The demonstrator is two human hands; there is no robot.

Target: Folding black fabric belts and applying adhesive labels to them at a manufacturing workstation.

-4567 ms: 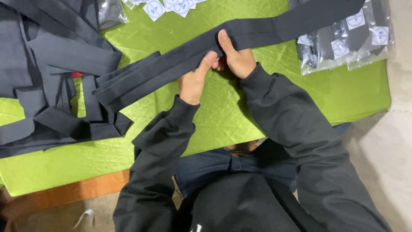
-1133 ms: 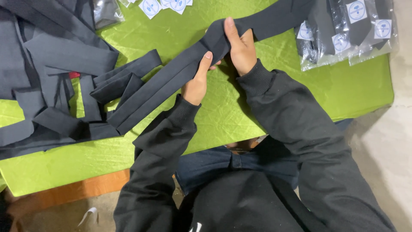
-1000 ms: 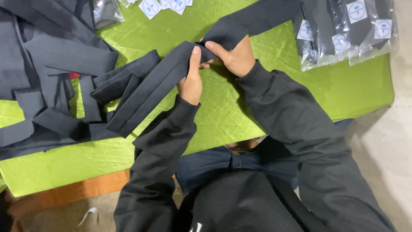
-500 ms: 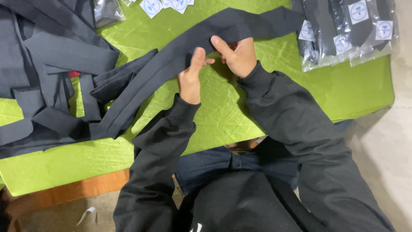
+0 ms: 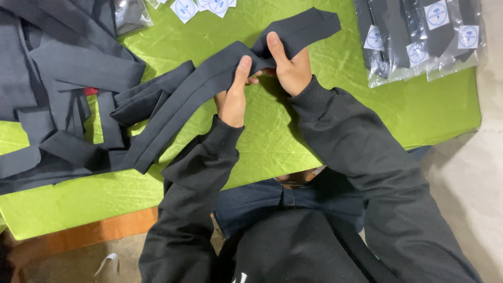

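A long dark grey fabric strip lies diagonally across the green tablecloth, its far end turned up toward the back. My left hand presses and pinches the strip near its middle. My right hand grips the same strip just beside it, thumb on top of the cloth. Both hands are close together, almost touching. The strip's lower end rests near the table's front left.
A heap of similar dark fabric strips covers the table's left side. Clear bags with folded dark pieces and round stickers lie at the back right. Loose round labels sit at the back edge. A wooden edge shows under the cloth.
The strip's right end has been drawn in and folded shorter across the frames. My hands have shifted slightly along the strip while keeping hold of it.
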